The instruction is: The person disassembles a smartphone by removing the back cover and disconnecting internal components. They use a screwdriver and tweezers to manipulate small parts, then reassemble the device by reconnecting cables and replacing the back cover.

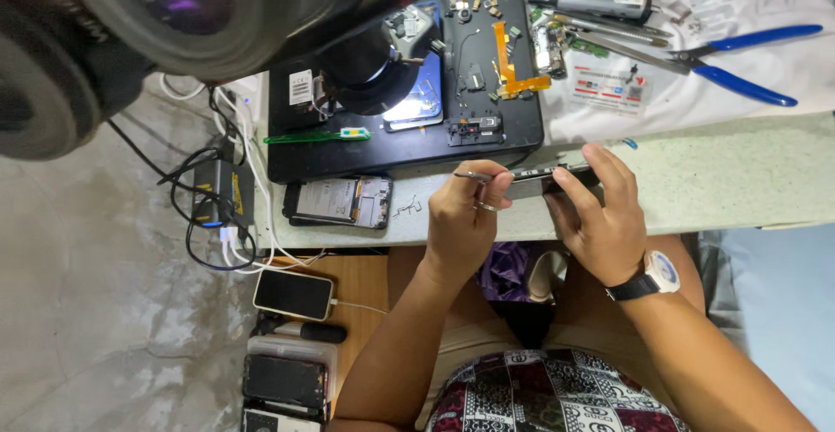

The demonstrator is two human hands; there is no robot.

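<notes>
Metal tool: we pinch slim tweezers [474,176] in our left hand [465,219], grip closed on them, tips pointing left.
Phone: our right hand [600,219] clamps a dark phone body [544,180] edge-on, grip closed on it, just past the near edge of the pale surface [739,180], above our lap.
Edges: a black work mat [400,149] lies just beyond our hands; an opened phone [339,201] sits at the surface's near edge.
Open room: bare surface to the right; blue-handled pliers [739,66] lie well apart.
</notes>
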